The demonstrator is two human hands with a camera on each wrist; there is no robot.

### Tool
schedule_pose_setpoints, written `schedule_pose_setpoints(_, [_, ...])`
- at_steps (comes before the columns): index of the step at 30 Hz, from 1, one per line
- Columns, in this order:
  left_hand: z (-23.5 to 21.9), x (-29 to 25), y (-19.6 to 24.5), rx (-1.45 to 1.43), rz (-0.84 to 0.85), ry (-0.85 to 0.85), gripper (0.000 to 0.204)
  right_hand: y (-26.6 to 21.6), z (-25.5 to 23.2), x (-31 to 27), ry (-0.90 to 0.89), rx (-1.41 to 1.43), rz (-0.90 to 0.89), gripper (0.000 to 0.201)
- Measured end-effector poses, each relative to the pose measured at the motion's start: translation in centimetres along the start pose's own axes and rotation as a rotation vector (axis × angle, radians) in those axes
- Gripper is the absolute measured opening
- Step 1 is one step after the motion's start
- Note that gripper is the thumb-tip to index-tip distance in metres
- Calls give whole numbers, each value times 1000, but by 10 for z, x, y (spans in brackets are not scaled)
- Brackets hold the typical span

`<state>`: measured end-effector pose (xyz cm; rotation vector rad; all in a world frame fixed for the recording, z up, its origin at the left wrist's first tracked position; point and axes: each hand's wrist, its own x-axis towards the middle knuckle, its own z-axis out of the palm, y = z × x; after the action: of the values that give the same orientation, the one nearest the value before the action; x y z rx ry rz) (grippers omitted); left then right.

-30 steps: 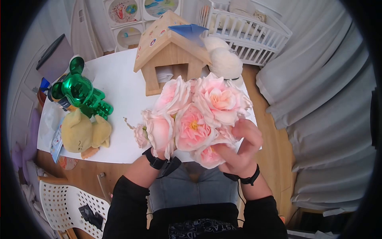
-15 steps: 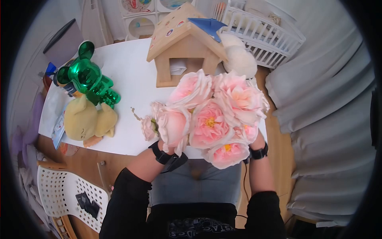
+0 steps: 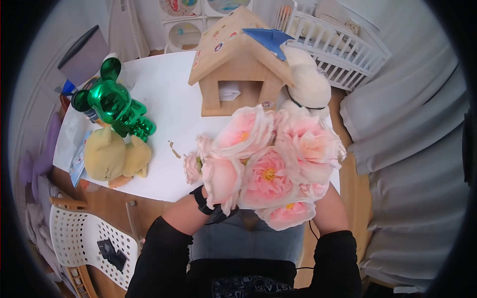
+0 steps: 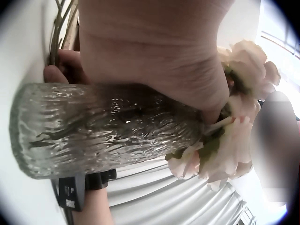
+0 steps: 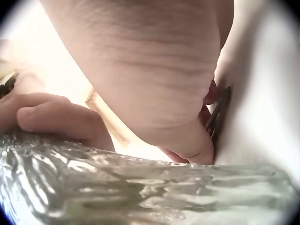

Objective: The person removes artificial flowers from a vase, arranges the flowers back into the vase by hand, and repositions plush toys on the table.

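My left hand (image 4: 154, 47) grips a ribbed clear glass vase (image 4: 108, 131) near its neck; its fingers (image 5: 56, 117) show curled over the glass in the right wrist view. Large pale pink roses (image 3: 271, 171) spread from the mouth and hide both hands in the head view. Low beside the vase, close to the white tabletop, my right hand (image 5: 150, 79) pinches thin dark stems (image 5: 218, 117). In the left wrist view those brown-green stems (image 4: 57, 30) run into its curled fingers (image 4: 58, 72). A small twig tip (image 3: 174, 150) lies on the table left of the roses.
On the white table (image 3: 164, 174) stand a wooden toy house (image 3: 238, 59) behind the roses and a white plush toy (image 3: 308, 84) beside it. A shiny green bear figure (image 3: 114, 104) and a yellow plush toy (image 3: 112, 156) are at the left.
My right hand has left the roses' right side and gone down behind them, to the stems. The roses have shifted right in the head view. My left hand keeps hold of the vase.
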<state>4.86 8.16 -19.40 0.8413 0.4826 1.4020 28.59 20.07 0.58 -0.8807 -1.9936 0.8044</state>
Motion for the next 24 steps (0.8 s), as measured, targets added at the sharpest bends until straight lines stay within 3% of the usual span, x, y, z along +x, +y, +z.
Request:
schedule_pose_setpoints(2, [-14, -34, 8, -38, -19, -3, 48, 1, -4, 0, 9, 0, 6, 43])
schedule_pose_setpoints(7, [-17, -22, 23, -136, -50, 15, 48, 3, -9, 0, 1, 9, 14, 43])
schedule_pose_setpoints(10, [-10, -41, 40, -190, -47, 34, 48, 3, -15, -4, -17, 18, 2, 43])
schedule_pose_setpoints(11, [-1, 8, 29, -208, -45, 41, 48, 3, -16, -4, -24, 22, -3, 43])
schedule_pose_setpoints(13, [0, -16, 36, -248, -48, 50, 48, 1, -17, -7, -32, 25, -6, 43])
schedule_pose_setpoints(24, [26, 21, 28, -514, -77, 61, 48, -14, -21, -3, -70, -14, -3, 44])
